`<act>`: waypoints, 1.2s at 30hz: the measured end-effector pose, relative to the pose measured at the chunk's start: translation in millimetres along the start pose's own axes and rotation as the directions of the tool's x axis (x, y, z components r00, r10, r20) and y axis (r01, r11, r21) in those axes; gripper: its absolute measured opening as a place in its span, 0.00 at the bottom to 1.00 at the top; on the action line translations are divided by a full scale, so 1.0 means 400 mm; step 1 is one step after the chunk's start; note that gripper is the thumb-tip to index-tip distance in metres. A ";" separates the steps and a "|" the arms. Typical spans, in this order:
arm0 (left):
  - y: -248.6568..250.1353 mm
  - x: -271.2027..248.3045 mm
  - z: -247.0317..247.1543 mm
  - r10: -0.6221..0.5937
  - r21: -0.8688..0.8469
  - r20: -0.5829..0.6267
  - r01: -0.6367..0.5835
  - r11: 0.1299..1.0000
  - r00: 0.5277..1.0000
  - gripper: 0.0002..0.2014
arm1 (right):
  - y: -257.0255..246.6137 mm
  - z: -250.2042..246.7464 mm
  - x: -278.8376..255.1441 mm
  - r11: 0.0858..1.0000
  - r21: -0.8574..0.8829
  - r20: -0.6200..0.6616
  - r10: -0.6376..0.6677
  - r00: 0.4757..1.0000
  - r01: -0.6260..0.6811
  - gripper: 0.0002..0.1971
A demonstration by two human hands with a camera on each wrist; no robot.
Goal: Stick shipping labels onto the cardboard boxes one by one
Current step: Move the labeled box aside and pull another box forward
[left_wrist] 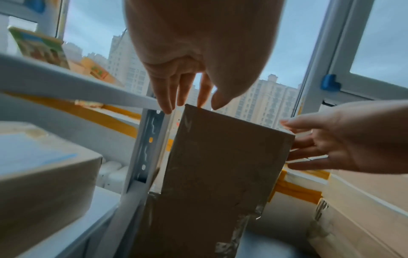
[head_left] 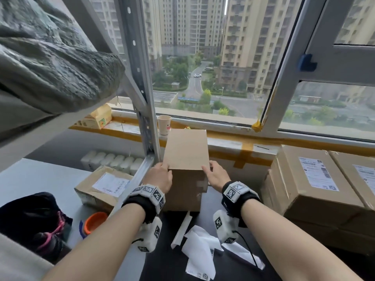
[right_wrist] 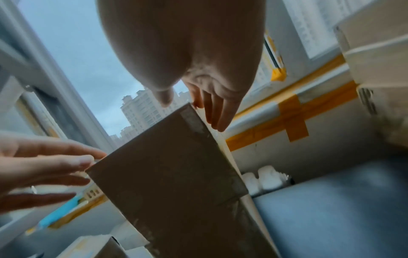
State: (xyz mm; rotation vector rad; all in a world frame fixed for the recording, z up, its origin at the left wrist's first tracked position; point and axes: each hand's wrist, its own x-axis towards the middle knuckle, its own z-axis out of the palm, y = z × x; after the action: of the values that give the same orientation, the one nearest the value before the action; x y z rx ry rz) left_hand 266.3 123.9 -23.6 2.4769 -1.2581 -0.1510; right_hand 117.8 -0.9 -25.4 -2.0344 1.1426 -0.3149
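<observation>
A plain brown cardboard box [head_left: 186, 155] with no label on its top stands upright on the dark table [head_left: 162, 260], close to the window sill. My left hand [head_left: 162, 171] touches its near left top corner, thumb on top, with fingers [left_wrist: 167, 99] straight. My right hand [head_left: 211, 171] touches the near right top corner, its fingers [right_wrist: 218, 120] straight along the side. The box [left_wrist: 220, 165] sits between both hands. White label sheets and backing paper [head_left: 198, 246] lie on the table below my wrists.
Labelled boxes [head_left: 316, 179] are stacked at the right; another labelled box [head_left: 101, 187] lies left, behind a metal shelf post [head_left: 146, 118]. A paper cup [head_left: 164, 124] stands on the sill. An orange roll [head_left: 95, 222] and a black bag [head_left: 36, 220] sit near left.
</observation>
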 end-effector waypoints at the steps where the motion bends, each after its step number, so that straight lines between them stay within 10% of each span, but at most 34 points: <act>1: -0.002 0.004 0.005 -0.019 -0.057 -0.010 0.018 0.998 1.000 0.15 | 0.000 0.007 0.011 0.998 0.053 -0.011 0.021 1.000 -0.020 0.23; 10: 0.020 0.040 0.009 -0.293 -0.518 -0.010 0.245 0.819 0.956 0.17 | 0.002 0.001 0.039 0.901 0.432 -0.063 0.067 0.996 -0.033 0.24; 18: 0.137 0.051 0.007 -0.133 -0.747 -0.002 0.087 0.659 0.991 0.05 | 0.054 -0.158 -0.027 0.857 0.509 -0.237 0.046 0.970 0.084 0.24; 24: 0.265 0.014 0.081 -0.004 -0.852 0.171 0.150 0.501 0.985 0.13 | 0.176 -0.242 -0.107 0.886 0.464 -0.309 0.136 0.941 0.024 0.24; 36: 0.250 -0.077 0.334 -0.029 -0.725 0.381 0.318 0.611 0.924 0.21 | 0.399 -0.153 -0.160 0.959 0.215 -0.118 0.212 0.970 -0.183 0.22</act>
State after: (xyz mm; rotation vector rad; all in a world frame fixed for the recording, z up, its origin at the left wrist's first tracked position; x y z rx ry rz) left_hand 138.1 59.0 -114.0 1.8019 -0.7726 -0.9948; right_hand -50.6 -28.3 -89.9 -1.7263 1.3323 -0.4593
